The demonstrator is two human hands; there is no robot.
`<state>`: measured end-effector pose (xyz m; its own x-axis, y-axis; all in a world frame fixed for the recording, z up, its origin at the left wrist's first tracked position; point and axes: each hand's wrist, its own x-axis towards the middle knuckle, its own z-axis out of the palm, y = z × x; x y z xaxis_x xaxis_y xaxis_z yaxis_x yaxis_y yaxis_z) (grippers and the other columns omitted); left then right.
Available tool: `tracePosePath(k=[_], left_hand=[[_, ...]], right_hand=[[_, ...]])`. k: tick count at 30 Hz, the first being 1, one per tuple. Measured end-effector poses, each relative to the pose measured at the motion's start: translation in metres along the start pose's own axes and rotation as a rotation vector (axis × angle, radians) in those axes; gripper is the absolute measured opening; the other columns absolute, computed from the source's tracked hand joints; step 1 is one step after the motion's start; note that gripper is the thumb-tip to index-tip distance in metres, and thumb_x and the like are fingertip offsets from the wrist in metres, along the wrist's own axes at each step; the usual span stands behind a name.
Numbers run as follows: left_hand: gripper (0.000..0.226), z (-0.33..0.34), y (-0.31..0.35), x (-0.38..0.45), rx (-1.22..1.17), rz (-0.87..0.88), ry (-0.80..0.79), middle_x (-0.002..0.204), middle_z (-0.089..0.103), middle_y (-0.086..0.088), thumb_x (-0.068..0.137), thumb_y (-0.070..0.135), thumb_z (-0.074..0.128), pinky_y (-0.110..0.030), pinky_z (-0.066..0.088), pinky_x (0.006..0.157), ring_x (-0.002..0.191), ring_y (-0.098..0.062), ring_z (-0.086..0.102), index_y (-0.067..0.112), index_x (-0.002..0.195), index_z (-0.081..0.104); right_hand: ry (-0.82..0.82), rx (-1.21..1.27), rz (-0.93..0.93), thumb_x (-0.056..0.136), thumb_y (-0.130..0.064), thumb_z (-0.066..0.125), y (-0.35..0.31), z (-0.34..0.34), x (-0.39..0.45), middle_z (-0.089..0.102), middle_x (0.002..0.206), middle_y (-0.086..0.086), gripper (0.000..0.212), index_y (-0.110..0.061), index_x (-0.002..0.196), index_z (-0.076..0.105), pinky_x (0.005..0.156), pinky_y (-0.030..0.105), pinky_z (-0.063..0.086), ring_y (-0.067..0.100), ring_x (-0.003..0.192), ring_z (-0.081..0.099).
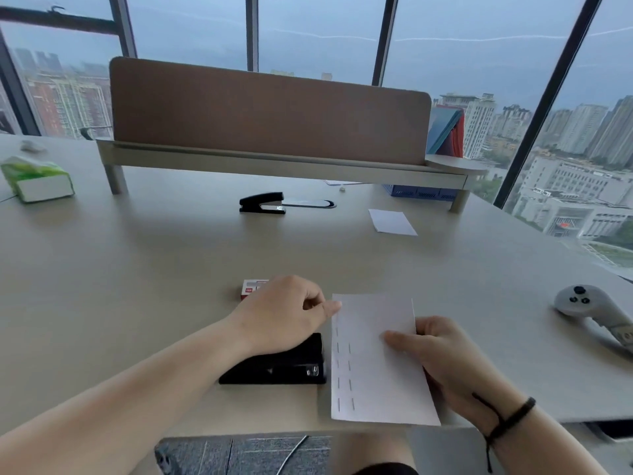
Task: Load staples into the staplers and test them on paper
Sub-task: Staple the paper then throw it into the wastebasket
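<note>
A white sheet of paper [373, 371] with two columns of staples along its left side is held over the desk's front edge. My right hand [445, 358] grips its right edge, thumb on top. My left hand [284, 313] pinches the sheet's upper left corner. Under my left wrist a black stapler [284, 365] lies on the desk, just left of the paper. A red and white staple box [251, 287] sits behind my left hand, partly hidden. A second black stapler [262, 202] stands further back at the centre.
A small stack of white paper [392, 221] lies at the back right. A grey controller [589, 310] rests at the right edge. A green tissue pack [36, 178] sits at the far left. A raised shelf with a brown divider panel [267, 111] crosses the back of the desk [137, 269].
</note>
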<state>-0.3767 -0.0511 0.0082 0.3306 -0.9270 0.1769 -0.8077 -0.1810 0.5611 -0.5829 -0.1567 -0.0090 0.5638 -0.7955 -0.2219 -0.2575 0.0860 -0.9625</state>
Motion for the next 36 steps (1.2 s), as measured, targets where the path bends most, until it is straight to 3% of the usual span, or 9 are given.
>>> tracePosePath(k=[3, 7, 9, 12, 15, 21, 28, 32, 36], left_hand=[[0.047, 0.001, 0.001, -0.002, 0.006, -0.017, 0.016, 0.043, 0.048, 0.013, 0.092, 0.056, 0.052, -0.03, 0.032, 0.079, 0.05, -0.007, 0.048, 0.017, 0.072, 0.066], [0.052, 0.001, 0.004, -0.003, 0.021, 0.006, 0.016, 0.044, 0.047, 0.008, 0.093, 0.056, 0.051, -0.034, 0.049, 0.082, 0.049, -0.009, 0.046, 0.01, 0.069, 0.062], [0.056, 0.001, 0.006, -0.002, 0.021, 0.011, 0.012, 0.048, 0.042, 0.005, 0.093, 0.055, 0.051, -0.036, 0.051, 0.074, 0.05, -0.014, 0.043, 0.007, 0.064, 0.054], [0.058, 0.004, 0.006, -0.001, 0.04, 0.019, 0.001, 0.047, 0.034, 0.004, 0.093, 0.053, 0.052, -0.032, 0.037, 0.056, 0.048, -0.015, 0.037, 0.013, 0.054, 0.037], [0.058, 0.009, 0.004, 0.0, 0.035, 0.031, -0.014, 0.05, 0.029, 0.003, 0.094, 0.05, 0.052, -0.032, 0.029, 0.053, 0.05, -0.018, 0.031, 0.014, 0.054, 0.03], [0.057, 0.012, 0.004, -0.001, -0.015, 0.033, -0.034, 0.051, 0.024, -0.002, 0.097, 0.04, 0.051, -0.033, 0.026, 0.054, 0.05, -0.019, 0.026, 0.013, 0.052, 0.027], [0.059, 0.017, 0.001, -0.001, 0.024, 0.038, -0.049, 0.05, 0.029, -0.002, 0.096, 0.042, 0.049, -0.032, 0.03, 0.054, 0.049, -0.019, 0.031, 0.014, 0.051, 0.025], [0.058, 0.017, 0.002, -0.001, 0.043, 0.042, -0.054, 0.05, 0.031, -0.002, 0.097, 0.041, 0.049, -0.033, 0.03, 0.053, 0.049, -0.019, 0.032, 0.014, 0.051, 0.026], [0.056, 0.017, 0.005, -0.001, 0.073, 0.039, -0.065, 0.051, 0.033, -0.003, 0.098, 0.039, 0.048, -0.033, 0.026, 0.052, 0.05, -0.021, 0.032, 0.014, 0.052, 0.027]], right_hand=[[-0.018, -0.025, 0.026, 0.09, -0.004, 0.066, 0.0, 0.007, -0.01, 0.077, 0.09, 0.025, 0.014, 0.008, 0.092, 0.072, 0.067, 0.042, 0.061, 0.044, 0.085, 0.074], [-0.044, -0.068, 0.091, 0.089, -0.009, 0.067, 0.0, 0.018, -0.017, 0.077, 0.089, 0.024, 0.014, 0.004, 0.092, 0.073, 0.06, 0.041, 0.06, 0.04, 0.079, 0.075], [-0.039, -0.107, 0.093, 0.088, -0.01, 0.068, 0.0, 0.023, -0.018, 0.078, 0.089, 0.024, 0.015, 0.004, 0.093, 0.073, 0.064, 0.045, 0.061, 0.041, 0.081, 0.075], [-0.042, -0.144, 0.086, 0.087, -0.009, 0.068, -0.001, 0.031, -0.019, 0.078, 0.088, 0.023, 0.015, 0.005, 0.091, 0.074, 0.07, 0.049, 0.061, 0.04, 0.082, 0.076], [-0.039, -0.177, 0.076, 0.087, -0.009, 0.069, -0.002, 0.034, -0.021, 0.078, 0.087, 0.021, 0.016, 0.006, 0.09, 0.074, 0.069, 0.048, 0.062, 0.038, 0.08, 0.076], [-0.031, -0.227, 0.042, 0.086, -0.011, 0.07, -0.004, 0.034, -0.025, 0.079, 0.088, 0.018, 0.016, 0.004, 0.088, 0.075, 0.073, 0.044, 0.062, 0.035, 0.083, 0.076], [-0.017, -0.22, 0.058, 0.085, -0.01, 0.071, -0.005, 0.037, -0.022, 0.079, 0.089, 0.02, 0.017, 0.006, 0.087, 0.074, 0.064, 0.035, 0.059, 0.036, 0.083, 0.076], [-0.013, -0.238, 0.051, 0.084, -0.01, 0.071, -0.005, 0.038, -0.022, 0.078, 0.088, 0.021, 0.018, 0.007, 0.087, 0.074, 0.071, 0.043, 0.061, 0.037, 0.083, 0.076], [-0.013, -0.257, 0.05, 0.084, -0.011, 0.071, -0.005, 0.038, -0.023, 0.079, 0.087, 0.019, 0.018, 0.007, 0.086, 0.074, 0.068, 0.041, 0.062, 0.034, 0.081, 0.077]])
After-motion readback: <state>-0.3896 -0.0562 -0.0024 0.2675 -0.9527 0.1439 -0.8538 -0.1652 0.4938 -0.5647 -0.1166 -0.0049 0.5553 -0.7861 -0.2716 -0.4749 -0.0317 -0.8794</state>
